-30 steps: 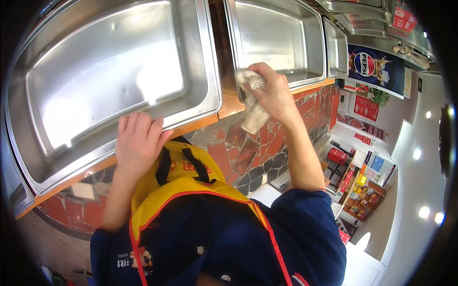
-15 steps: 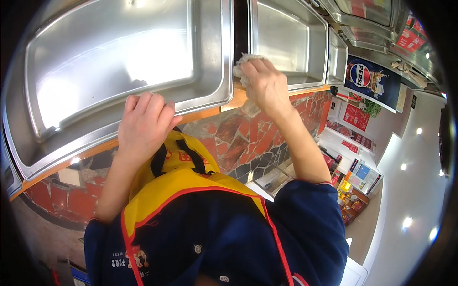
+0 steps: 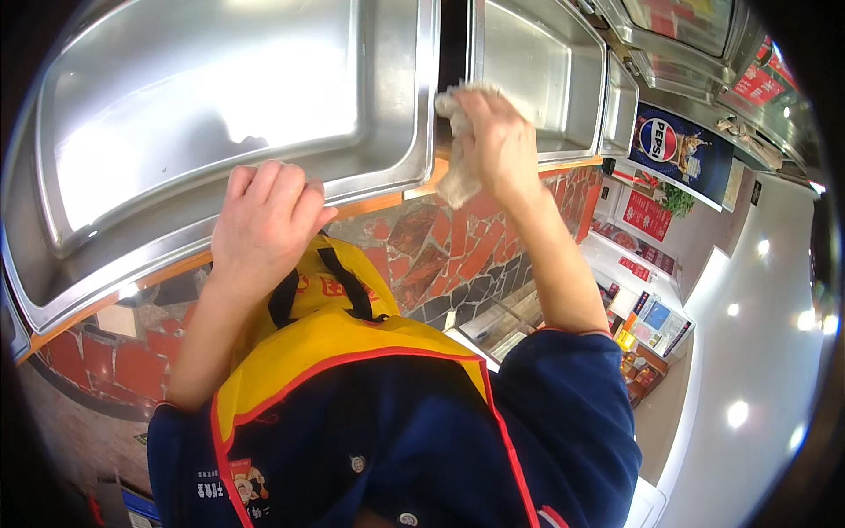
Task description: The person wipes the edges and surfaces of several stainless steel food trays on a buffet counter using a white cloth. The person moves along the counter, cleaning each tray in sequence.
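My left hand (image 3: 264,213) rests at the front rim of a large rectangular steel pan (image 3: 389,110), its fingers curled over the edge. My right hand (image 3: 503,145) grips a crumpled off-white cloth (image 3: 459,180), which hangs partly below the fingers. That hand and cloth are at the front end of the dark gap between the large pan and a second steel pan (image 3: 528,53) on the right. Both pans look bare inside, though glare whitens much of the large one's bottom.
A wooden edge (image 3: 370,206) runs along the pans' front, above a red and grey stone-patterned counter face (image 3: 422,251). Farther right sits a narrower steel pan (image 3: 621,106), with a dark blue poster (image 3: 682,150) beyond. My yellow apron (image 3: 334,339) hangs close to the counter.
My right hand and the cloth have shifted slightly, and more of the cloth hangs down below the fingers. My left hand stays at the large pan's rim. The whole view has tilted a little.
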Motion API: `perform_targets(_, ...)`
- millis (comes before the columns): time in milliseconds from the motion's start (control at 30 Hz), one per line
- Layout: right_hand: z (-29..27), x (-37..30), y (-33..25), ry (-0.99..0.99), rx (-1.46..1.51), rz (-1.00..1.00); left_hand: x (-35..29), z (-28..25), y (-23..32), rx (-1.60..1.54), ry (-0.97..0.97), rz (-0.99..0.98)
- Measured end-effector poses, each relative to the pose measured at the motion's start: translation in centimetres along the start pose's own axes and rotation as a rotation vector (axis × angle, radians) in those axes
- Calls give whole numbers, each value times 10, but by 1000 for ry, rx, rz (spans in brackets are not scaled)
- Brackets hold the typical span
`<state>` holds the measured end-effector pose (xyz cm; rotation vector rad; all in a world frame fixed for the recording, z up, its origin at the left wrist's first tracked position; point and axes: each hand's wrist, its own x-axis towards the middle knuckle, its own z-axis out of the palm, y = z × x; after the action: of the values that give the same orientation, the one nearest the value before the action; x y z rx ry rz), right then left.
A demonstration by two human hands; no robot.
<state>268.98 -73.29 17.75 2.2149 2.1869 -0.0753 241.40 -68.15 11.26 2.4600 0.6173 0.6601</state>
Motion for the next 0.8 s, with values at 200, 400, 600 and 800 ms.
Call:
perform_targets(200, -4, 32, 7, 59, -39, 22, 0, -2, -2, 9, 9, 25)
perform_targets(400, -19, -38, -29, -285, 11, 204, -1, 1, -4, 51, 31, 27)
perform_targets(600, -50, -4, -19, -210, 417, 540, 2, 2, -1, 22, 23, 40)
perform_targets(800, 19, 36, 15, 106, 104, 465, 8, 3, -2, 45, -24, 77)
